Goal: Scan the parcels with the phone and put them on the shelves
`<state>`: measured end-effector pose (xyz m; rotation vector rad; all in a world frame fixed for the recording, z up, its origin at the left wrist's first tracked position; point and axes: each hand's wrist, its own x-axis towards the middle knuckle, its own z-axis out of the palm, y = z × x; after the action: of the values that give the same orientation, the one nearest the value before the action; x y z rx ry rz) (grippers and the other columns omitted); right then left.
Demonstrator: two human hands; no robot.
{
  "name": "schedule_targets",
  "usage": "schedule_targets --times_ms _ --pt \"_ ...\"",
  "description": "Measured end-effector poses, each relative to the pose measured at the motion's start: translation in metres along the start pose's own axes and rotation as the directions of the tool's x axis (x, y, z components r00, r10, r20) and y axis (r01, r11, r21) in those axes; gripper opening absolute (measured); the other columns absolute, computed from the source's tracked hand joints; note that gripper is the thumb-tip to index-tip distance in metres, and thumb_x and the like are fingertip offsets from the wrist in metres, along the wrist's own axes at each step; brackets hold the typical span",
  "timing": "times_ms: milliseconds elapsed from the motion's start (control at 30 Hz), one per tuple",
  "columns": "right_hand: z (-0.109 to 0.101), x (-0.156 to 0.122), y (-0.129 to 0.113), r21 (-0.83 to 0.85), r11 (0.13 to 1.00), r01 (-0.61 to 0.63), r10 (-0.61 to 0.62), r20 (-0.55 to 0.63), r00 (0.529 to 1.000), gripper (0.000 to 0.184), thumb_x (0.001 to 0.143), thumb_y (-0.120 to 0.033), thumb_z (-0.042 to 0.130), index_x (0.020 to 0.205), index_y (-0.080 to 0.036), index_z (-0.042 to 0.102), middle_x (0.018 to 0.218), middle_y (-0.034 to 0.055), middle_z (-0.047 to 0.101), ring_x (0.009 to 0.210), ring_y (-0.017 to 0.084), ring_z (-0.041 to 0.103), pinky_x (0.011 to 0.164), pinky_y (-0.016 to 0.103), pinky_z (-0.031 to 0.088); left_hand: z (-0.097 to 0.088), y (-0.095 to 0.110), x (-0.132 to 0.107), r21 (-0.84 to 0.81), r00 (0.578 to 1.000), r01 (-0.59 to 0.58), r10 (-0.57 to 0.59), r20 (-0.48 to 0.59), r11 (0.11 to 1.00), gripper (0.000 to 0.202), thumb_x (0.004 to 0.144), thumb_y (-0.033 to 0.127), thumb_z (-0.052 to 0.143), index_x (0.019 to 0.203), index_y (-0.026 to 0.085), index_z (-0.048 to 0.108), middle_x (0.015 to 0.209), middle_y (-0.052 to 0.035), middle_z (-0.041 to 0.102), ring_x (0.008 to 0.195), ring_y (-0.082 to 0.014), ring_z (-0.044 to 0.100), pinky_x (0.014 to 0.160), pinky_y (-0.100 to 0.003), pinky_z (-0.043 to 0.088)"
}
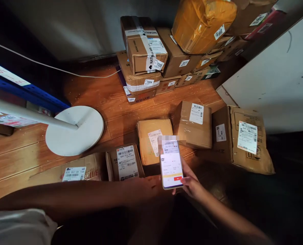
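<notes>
My right fingers (188,182) are gripping the phone (170,170), probably light, stiff, slick, breakable; edges are safest. Left fingers? Can't tell.

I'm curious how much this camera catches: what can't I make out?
Head view: top of the phone, pixelated over.
Head view: part of the right hand, hidden behind the phone.
Head view: top of the orange parcel, cut off by the upper edge.
Head view: far end of the white pole, cut off by the left edge.
Head view: fine print on the box labels, too small.
</notes>
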<state>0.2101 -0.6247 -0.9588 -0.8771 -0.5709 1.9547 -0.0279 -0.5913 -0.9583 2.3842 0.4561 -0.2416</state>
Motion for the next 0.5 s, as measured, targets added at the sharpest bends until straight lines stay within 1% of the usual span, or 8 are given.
schedule_targets --times_ms 67,100,167,200,267,333,367,500 --pt "-0.002 0.001 -0.007 0.011 0.999 0.033 -0.032 -0.086 0.996 0.088 0.073 -0.023 0.064 0.149 -0.035 0.022 0.106 0.0064 0.072 0.077 0.025 0.073 0.045 0.029 0.059 0.005 -0.014 -0.021 0.046 0.992 -0.101 0.104 -0.069 0.994 0.028 0.085 0.035 0.06 0.109 0.022 0.061 0.114 -0.0081 0.06 0.105 -0.0212 0.054 0.099 -0.037 0.047" --pt "-0.003 0.001 -0.012 0.004 0.999 0.052 -0.051 -0.133 0.99 0.087 0.073 -0.024 0.062 0.149 -0.035 0.022 0.108 0.0078 0.071 0.08 0.027 0.073 0.044 0.029 0.058 0.012 -0.02 -0.034 0.089 0.985 -0.097 0.109 -0.136 0.991 0.018 0.087 0.031 0.056 0.102 0.023 0.062 0.109 -0.0066 0.06 0.105 -0.0211 0.053 0.107 -0.043 0.041" --pt "-0.006 0.003 -0.021 -0.022 0.996 0.083 -0.086 -0.231 0.969 0.086 0.072 -0.025 0.06 0.149 -0.035 0.023 0.113 0.0094 0.07 0.086 0.031 0.072 0.042 0.03 0.057 0.029 -0.031 -0.059 0.149 0.956 0.041 0.005 -0.294 0.988 0.012 0.087 0.024 0.053 0.094 0.025 0.062 0.103 -0.0045 0.059 0.105 -0.0215 0.051 0.116 -0.058 0.022" --pt "-0.008 0.004 -0.025 -0.036 0.995 0.094 -0.1 -0.278 0.955 0.086 0.07 -0.025 0.06 0.148 -0.034 0.025 0.115 0.0097 0.069 0.087 0.032 0.072 0.041 0.03 0.056 0.038 -0.035 -0.07 0.152 0.921 0.148 -0.081 -0.381 0.977 0.013 0.084 0.023 0.055 0.094 0.025 0.062 0.104 -0.0057 0.058 0.107 -0.0233 0.049 0.116 -0.064 0.017" --pt "-0.01 0.006 -0.032 -0.069 0.993 0.099 -0.117 -0.351 0.929 0.084 0.069 -0.025 0.06 0.147 -0.033 0.03 0.118 0.01 0.067 0.09 0.033 0.071 0.043 0.03 0.056 0.053 -0.039 -0.083 0.099 0.804 0.36 -0.254 -0.538 0.928 0.021 0.077 0.023 0.062 0.097 0.022 0.061 0.11 -0.0101 0.053 0.111 -0.0281 0.047 0.113 -0.071 0.014" --pt "-0.01 0.008 -0.034 -0.094 0.991 0.093 -0.122 -0.38 0.917 0.082 0.069 -0.026 0.06 0.145 -0.033 0.033 0.12 0.0095 0.066 0.094 0.033 0.07 0.047 0.032 0.057 0.058 -0.041 -0.084 0.034 0.689 0.487 -0.359 -0.63 0.873 0.028 0.07 0.023 0.066 0.098 0.02 0.061 0.112 -0.0123 0.048 0.114 -0.0319 0.045 0.112 -0.072 0.015" --pt "-0.009 0.008 -0.034 -0.099 0.992 0.083 -0.115 -0.379 0.918 0.081 0.069 -0.027 0.059 0.145 -0.034 0.033 0.122 0.0091 0.066 0.095 0.033 0.069 0.049 0.032 0.058 0.057 -0.042 -0.081 0.022 0.667 0.513 -0.383 -0.639 0.858 0.03 0.069 0.023 0.068 0.098 0.02 0.06 0.112 -0.0122 0.047 0.115 -0.0328 0.044 0.112 -0.073 0.014" --pt "-0.001 0.01 -0.026 -0.079 0.997 0.017 -0.04 -0.301 0.953 0.085 0.071 -0.032 0.059 0.149 -0.035 0.025 0.127 0.0107 0.064 0.098 0.035 0.069 0.046 0.031 0.055 0.035 -0.058 -0.066 0.046 0.719 0.515 -0.402 -0.567 0.856 0.039 0.063 0.028 0.073 0.099 0.022 0.059 0.112 -0.0104 0.048 0.115 -0.0338 0.044 0.113 -0.073 0.009"
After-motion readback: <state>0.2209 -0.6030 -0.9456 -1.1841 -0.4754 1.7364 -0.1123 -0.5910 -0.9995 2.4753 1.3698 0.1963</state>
